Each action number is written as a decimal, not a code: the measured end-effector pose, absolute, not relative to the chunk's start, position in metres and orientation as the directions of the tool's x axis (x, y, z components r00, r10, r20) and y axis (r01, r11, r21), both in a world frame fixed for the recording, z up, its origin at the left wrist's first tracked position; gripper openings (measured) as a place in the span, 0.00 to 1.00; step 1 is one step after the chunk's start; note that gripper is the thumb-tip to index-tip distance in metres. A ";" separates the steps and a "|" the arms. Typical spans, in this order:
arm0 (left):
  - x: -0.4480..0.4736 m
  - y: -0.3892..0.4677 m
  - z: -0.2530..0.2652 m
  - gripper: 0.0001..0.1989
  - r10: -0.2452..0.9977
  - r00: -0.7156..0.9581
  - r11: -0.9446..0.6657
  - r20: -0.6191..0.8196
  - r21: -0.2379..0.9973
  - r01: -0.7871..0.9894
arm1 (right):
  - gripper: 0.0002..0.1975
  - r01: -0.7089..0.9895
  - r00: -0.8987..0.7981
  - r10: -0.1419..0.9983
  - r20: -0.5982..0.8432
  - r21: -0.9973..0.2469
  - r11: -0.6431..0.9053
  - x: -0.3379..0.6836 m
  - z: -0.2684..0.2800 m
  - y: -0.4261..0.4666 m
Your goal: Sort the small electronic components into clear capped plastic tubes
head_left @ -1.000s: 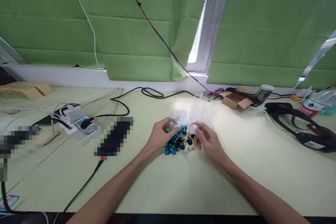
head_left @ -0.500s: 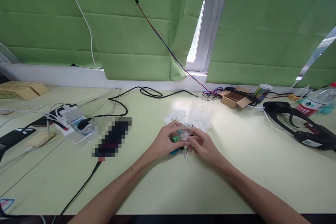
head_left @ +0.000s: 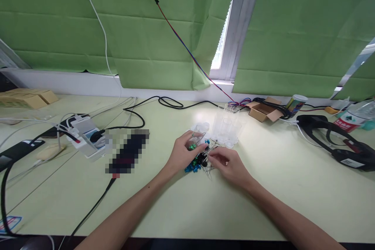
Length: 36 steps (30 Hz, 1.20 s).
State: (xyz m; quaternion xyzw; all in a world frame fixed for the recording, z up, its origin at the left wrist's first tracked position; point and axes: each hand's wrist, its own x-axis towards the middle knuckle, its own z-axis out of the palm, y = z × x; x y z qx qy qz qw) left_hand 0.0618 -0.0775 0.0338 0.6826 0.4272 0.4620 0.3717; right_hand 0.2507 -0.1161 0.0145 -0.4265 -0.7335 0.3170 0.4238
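Note:
My left hand [head_left: 183,154] holds a small clear vial [head_left: 195,139] tilted on its side, with green bits inside. Beneath both hands lies a pile of small blue, green and black electronic parts [head_left: 195,163] with thin wire leads. My right hand [head_left: 228,165] pinches at the pile's right edge, thumb and forefinger closed on something too small to make out. Just behind stand several empty clear vials [head_left: 227,127] and white caps [head_left: 202,127].
A white power strip with plugs [head_left: 86,136] and black cables [head_left: 133,115] lie to the left. At the back right are an open cardboard box [head_left: 263,111], a can [head_left: 295,103], a black headset [head_left: 336,140] and a water bottle [head_left: 356,117]. Green blinds hang behind.
My hands, joined over the vial half a second ago, have drawn apart. The left has lifted the vial back; the right has dropped onto the pile.

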 end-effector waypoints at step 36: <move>0.062 -0.075 0.030 0.17 0.943 0.149 -0.328 0.299 0.909 0.257 | 0.07 0.617 -0.575 0.774 0.265 -0.480 0.623 0.253 0.012 -0.121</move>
